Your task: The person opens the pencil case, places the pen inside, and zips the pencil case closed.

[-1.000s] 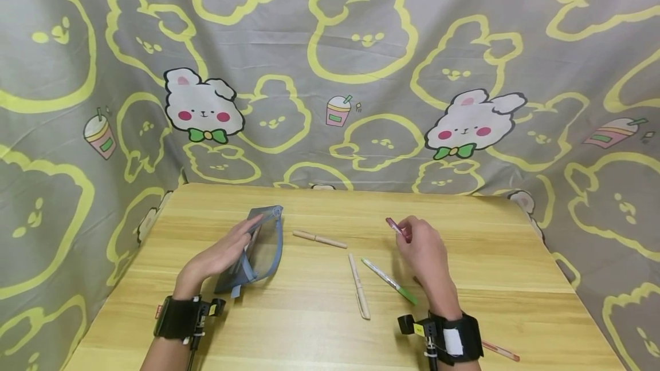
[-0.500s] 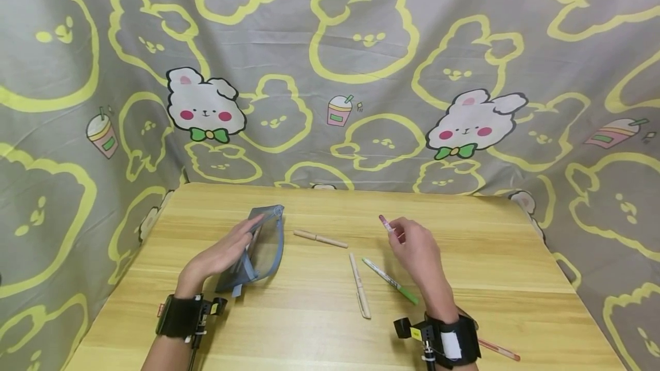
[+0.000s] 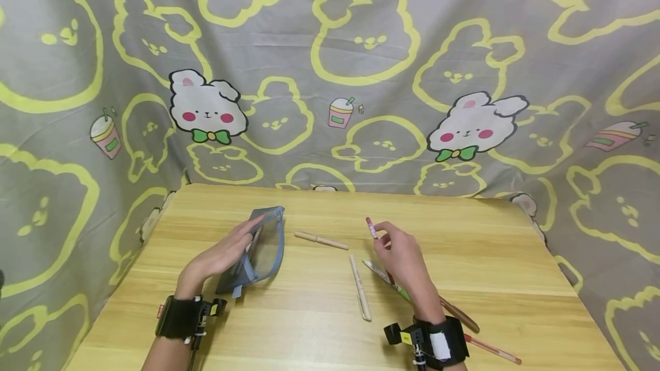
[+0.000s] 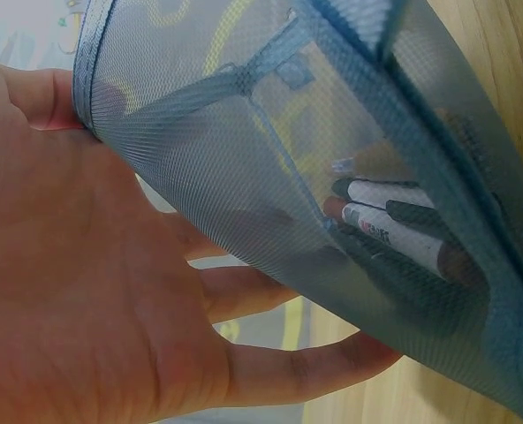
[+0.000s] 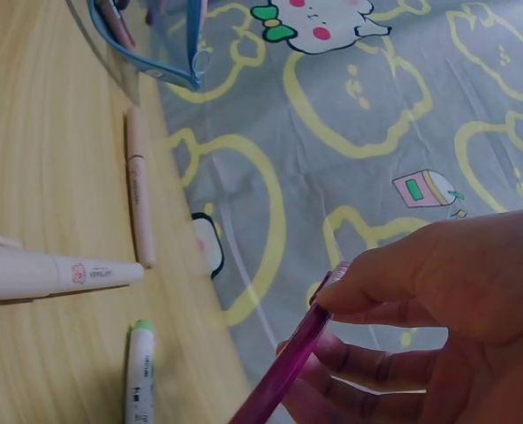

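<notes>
The near beige pen (image 5: 32, 276) has a tiny red picture and some little letters on it, too small to read. The green and white pen (image 3: 378, 272) has dark letters too, but I can't make them out. Inside the pouch (image 3: 271, 251), a white pen (image 4: 394, 237) with brown ends has blurry letters. The pouch is thin, see-through blue-gray net with a blue edge, and it is on the left part of the table (image 3: 309, 325), its wide mouth facing the pens. The left hand (image 3: 222, 253) touches it with fingers stretched out straight. The right hand (image 3: 404, 259) pinches a shiny purple pen (image 3: 372, 228) over the table. The far beige pen (image 3: 321, 240) lies just beside the pouch. A brown stick (image 3: 460, 315) and a red pen (image 3: 493, 350) lie by the right arm. The table is yellow wood with stripes. Gray cloth (image 3: 289, 50) hangs around it, with yellow animals, white bunnies and pink cups.
</notes>
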Action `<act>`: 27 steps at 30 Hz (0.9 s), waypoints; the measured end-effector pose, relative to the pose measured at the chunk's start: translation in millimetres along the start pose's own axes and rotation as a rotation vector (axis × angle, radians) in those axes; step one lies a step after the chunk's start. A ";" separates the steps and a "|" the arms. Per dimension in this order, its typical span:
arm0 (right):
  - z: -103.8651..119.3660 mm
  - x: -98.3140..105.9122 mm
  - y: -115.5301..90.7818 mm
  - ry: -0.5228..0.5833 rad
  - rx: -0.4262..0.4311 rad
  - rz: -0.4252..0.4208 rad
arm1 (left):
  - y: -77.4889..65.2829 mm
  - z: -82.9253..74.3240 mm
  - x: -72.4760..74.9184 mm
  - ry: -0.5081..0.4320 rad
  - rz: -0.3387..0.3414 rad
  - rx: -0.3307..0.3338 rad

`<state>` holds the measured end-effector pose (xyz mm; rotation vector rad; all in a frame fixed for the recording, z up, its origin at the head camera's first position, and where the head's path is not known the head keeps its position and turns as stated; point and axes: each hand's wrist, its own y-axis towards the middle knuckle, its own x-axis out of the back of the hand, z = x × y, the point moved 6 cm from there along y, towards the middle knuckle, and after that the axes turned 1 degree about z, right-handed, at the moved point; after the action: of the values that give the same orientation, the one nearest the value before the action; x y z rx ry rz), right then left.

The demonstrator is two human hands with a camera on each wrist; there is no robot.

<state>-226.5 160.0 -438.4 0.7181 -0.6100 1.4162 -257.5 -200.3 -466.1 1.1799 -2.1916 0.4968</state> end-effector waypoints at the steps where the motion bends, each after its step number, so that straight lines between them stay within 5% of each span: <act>1: -1.2 -0.6 -0.2 0.004 -0.004 0.000 | 0.5 -0.7 -0.5 -0.002 0.002 -0.005; 10: 3.5 -20.2 3.0 0.057 -0.003 0.040 | 0.9 -3.2 -1.7 0.020 0.002 -0.032; 27: 52.3 -77.1 1.2 0.117 0.061 0.123 | -0.3 -3.6 -0.7 0.026 -0.002 -0.041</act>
<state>-230.9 70.0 -462.2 0.6496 -0.5290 1.5841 -255.7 -198.0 -463.7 1.1470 -2.1682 0.4622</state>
